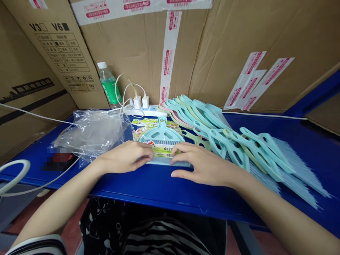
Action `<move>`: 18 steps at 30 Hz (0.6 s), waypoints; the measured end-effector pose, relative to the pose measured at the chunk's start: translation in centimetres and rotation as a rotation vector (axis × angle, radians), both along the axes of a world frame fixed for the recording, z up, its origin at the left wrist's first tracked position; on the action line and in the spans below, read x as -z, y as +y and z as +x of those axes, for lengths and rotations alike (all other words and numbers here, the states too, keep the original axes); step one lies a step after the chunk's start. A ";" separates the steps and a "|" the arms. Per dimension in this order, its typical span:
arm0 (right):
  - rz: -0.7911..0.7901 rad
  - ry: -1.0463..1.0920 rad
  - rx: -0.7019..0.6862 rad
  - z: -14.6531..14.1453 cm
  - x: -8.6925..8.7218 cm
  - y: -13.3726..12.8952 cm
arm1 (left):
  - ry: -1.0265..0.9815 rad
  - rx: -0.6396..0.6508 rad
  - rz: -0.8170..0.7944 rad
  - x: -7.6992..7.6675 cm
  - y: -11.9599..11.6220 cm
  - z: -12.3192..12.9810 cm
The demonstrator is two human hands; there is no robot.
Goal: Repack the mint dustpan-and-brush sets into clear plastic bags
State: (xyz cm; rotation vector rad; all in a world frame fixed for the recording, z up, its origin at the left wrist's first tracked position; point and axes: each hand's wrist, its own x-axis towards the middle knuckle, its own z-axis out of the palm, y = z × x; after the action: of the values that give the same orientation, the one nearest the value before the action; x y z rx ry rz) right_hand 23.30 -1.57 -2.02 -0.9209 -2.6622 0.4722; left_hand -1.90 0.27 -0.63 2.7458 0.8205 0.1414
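Observation:
In front of me on the blue table lies a light-blue brush and dustpan set point(162, 135) in a clear bag. A green and white printed card point(160, 148) sits across its bristles. My left hand point(129, 156) is curled at the set's left edge, thumb and fingers closed on the bag. At the right side, my right hand point(199, 163) rests its fingertips on or just over the card, fingers apart and thumb stretched out. More printed cards point(139, 131) lie behind the set.
Loose brushes point(239, 152) and stacked dustpans point(196, 109) spread to the right. Clear plastic bags point(92, 131) lie at left. Behind stand a green-labelled bottle point(110, 86) and a power strip point(154, 110) with cables. Cardboard point(138, 53) walls the back.

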 end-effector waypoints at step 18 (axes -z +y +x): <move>-0.037 0.024 0.107 -0.7 1.1 0.4 | 0.033 -0.068 -0.062 -0.5 0.4 -0.7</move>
State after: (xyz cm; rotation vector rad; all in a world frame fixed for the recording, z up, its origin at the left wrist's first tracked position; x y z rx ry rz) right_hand 22.64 -1.13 -3.09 -1.0553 -2.5756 0.5062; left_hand -2.64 0.66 -0.11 2.6705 0.9126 0.0824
